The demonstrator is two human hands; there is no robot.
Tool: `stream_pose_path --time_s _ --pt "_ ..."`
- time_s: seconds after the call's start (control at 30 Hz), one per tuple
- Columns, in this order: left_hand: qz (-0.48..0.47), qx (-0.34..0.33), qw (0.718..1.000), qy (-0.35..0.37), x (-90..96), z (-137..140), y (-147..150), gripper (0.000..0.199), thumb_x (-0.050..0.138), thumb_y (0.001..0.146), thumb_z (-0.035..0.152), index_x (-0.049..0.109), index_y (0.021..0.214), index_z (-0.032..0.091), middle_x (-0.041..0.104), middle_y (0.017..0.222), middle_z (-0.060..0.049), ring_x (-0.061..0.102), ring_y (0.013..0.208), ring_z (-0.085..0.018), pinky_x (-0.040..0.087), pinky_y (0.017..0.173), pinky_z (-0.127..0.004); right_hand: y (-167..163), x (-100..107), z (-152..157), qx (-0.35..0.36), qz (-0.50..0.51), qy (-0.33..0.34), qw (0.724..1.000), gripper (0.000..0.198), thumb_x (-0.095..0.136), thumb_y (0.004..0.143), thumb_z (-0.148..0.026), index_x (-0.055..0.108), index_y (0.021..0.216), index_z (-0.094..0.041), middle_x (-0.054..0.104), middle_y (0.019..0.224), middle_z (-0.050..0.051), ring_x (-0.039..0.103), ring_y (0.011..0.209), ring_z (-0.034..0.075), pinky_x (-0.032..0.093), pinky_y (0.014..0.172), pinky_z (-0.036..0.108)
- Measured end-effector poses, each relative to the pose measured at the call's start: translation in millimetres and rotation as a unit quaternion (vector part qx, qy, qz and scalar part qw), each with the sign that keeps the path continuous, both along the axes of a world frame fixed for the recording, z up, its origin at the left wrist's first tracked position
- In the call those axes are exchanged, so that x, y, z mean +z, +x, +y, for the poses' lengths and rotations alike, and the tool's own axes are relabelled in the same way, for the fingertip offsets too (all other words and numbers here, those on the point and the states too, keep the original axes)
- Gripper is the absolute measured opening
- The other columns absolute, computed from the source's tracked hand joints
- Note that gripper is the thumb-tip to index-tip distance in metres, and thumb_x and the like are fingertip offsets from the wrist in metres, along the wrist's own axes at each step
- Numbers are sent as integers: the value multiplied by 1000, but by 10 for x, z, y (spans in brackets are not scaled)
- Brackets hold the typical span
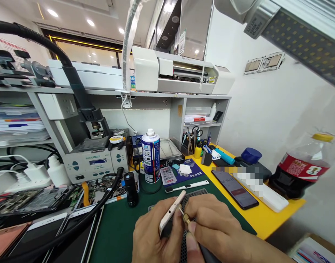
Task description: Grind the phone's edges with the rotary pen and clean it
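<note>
My left hand (151,233) is closed around a smartphone (171,213), which it holds up on edge with its narrow pale side frame facing me. Small holes show along that frame. Opposite, my right hand (215,221) grips a slim precision tool with a brass collar (186,218) and a thin metal tip. The tip is at or very close to the phone's edge, beside my left fingers; contact cannot be made out. Part of the tool's dark handle lies under my right hand. Beneath both hands is a dark perforated pad (195,195) on the green mat (112,233).
Behind the hands lie a white brush-like tool (187,186) and a blue spray can (151,155). A black flashlight (131,190) stands left, near opened phones and a black hose (101,204). To the right are a lit phone (234,190), a white bar (268,195) and a cola bottle (301,164).
</note>
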State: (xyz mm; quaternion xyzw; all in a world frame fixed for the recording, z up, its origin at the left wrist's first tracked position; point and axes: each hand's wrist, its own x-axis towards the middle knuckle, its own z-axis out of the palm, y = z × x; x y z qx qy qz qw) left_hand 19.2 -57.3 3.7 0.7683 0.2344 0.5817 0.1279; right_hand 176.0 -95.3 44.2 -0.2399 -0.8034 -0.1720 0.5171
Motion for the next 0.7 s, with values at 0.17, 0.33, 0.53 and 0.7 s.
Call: stream_pose_path --time_s 0.17,0.33,0.53,0.7 --pt "-4 2 1000 -5 17 -15 2 16 59 96 20 67 110 23 77 86 0 74 65 -13 59 62 -17 1 -8 7 17 8 -10 1000 27 47 85 4 49 74 -21 53 59 -2 62 59 13 57 63 27" --pt "-1 13 1000 6 34 -16 -8 16 59 96 20 66 110 23 78 87 0 74 64 -13 59 61 -16 29 -2 -8 8 -2 -18 1000 24 47 89 1 51 77 -19 58 63 1 67 66 15 59 68 28" --pt "3 23 1000 12 1 -6 -10 16 59 97 22 67 110 23 79 89 -2 76 67 -14 60 62 -17 20 1 -9 7 -16 0 1000 27 45 87 1 51 72 -20 53 60 -1 63 64 14 56 67 28" --pt "-6 30 999 12 14 -22 4 15 58 96 22 67 109 23 79 89 -2 76 66 -14 60 62 -17 11 -4 -4 -4 3 -7 1000 27 49 84 1 50 67 -21 54 60 -1 62 61 13 57 63 26"
